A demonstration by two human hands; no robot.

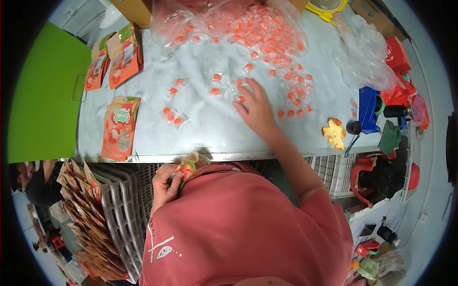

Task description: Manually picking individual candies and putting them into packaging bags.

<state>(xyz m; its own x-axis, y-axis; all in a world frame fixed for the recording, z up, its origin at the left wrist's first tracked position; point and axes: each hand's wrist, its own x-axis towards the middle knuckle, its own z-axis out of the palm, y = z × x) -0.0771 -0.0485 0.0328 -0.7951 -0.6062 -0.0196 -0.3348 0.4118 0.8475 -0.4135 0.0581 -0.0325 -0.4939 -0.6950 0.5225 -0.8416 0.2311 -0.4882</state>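
My right hand (256, 107) reaches out over the white table (210, 128), palm down with fingers spread, touching small clear-wrapped orange candies (241, 98). Many more wrapped orange candies (267, 43) lie scattered and heaped at the back of the table. My left hand (165, 183) sits below the table's front edge, close to my pink top, gripping an orange and green pouch (190, 167) at its mouth. A flat orange pouch (119, 127) lies on the table at the left. A stack of the same pouches (117, 62) lies further back.
A green panel (45, 95) stands at the left. Grey crates (124, 209) with several filled pouches (83, 214) sit below left. A blue device (369, 109), a yellow biscuit-shaped item (335, 132), clear plastic bags (365, 57) and red packs (398, 71) crowd the right end.
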